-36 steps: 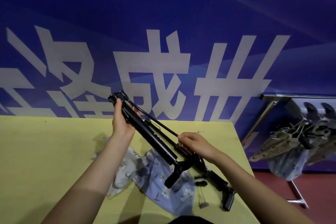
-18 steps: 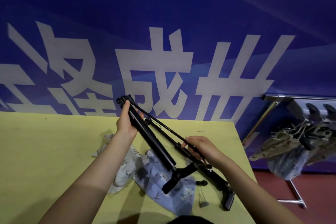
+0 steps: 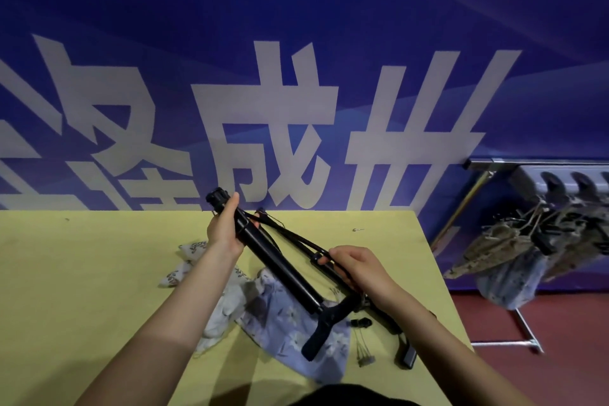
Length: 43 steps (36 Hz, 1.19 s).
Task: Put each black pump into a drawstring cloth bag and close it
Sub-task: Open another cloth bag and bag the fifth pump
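My left hand (image 3: 225, 230) grips the upper end of a black pump (image 3: 280, 265), which slants down to the right with its T-handle (image 3: 324, 328) hanging over the cloth. My right hand (image 3: 357, 269) pinches the pump's thin black hose (image 3: 290, 234) where it loops back along the barrel. A second black pump (image 3: 393, 328) lies on the yellow table (image 3: 66, 274) under my right wrist, partly hidden. A blue floral drawstring bag (image 3: 290, 336) lies flat under the held pump. A white leaf-print bag (image 3: 194, 251) lies crumpled to its left.
Small black cord stoppers and thin ties (image 3: 362, 339) lie by the table's right edge, and a tiny screw (image 3: 357, 229) sits further back. A metal rack (image 3: 514, 241) with hanging bags stands on the right over red floor. A blue banner wall rises behind the table.
The pump's upper end has tipped lower and closer to the table. My right hand slid along the hose, drawing it nearer to the barrel.
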{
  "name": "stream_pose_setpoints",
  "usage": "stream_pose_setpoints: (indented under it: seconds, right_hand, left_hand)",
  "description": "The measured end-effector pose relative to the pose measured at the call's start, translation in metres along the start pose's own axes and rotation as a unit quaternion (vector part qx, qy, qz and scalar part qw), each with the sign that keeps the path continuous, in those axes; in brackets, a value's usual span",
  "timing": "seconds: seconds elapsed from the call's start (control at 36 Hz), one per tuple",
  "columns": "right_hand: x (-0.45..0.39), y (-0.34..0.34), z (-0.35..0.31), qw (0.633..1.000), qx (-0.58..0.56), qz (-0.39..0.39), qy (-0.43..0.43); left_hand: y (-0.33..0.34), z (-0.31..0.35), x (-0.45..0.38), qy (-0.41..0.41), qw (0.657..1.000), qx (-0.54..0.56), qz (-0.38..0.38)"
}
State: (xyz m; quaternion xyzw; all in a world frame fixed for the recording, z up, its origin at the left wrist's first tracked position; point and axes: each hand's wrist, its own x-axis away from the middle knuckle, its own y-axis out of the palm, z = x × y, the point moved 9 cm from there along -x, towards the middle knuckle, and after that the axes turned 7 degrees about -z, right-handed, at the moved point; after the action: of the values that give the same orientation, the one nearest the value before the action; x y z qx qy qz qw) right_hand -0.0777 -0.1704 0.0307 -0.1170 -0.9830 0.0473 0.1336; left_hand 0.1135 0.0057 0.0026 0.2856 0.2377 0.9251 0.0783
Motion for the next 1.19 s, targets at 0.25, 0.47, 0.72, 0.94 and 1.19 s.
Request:
stream_pose_setpoints:
  seconds: [0.25, 0.47, 0.72, 0.94, 1.19]
  right_hand:
    - [0.002, 0.008, 0.037, 0.988, 0.151, -0.041, 0.019]
    - [0.002, -0.009, 0.06, 0.907, 0.414, 0.06, 0.044]
    - [-0.004, -0.027, 0.079, 0.991, 0.101, 0.064, 0.065]
    - [-0.005, -0.027, 0.054, 0.995, 0.042, 0.091, -0.017]
    - [-0.004, -0.015, 0.027, 0.996, 0.044, 0.078, -0.02]
  left_hand:
    - [-0.005, 0.0, -0.003, 0.042, 0.999, 0.008, 0.032]
    - [0.009, -0.008, 0.004, 0.004, 0.999, 0.037, 0.026]
    - [0.021, -0.011, -0.001, -0.007, 0.995, 0.096, 0.007]
    - [0.035, -0.023, 0.018, 0.101, 0.992, 0.067, -0.046]
    - [0.038, -0.051, 0.022, 0.084, 0.994, 0.027, -0.067]
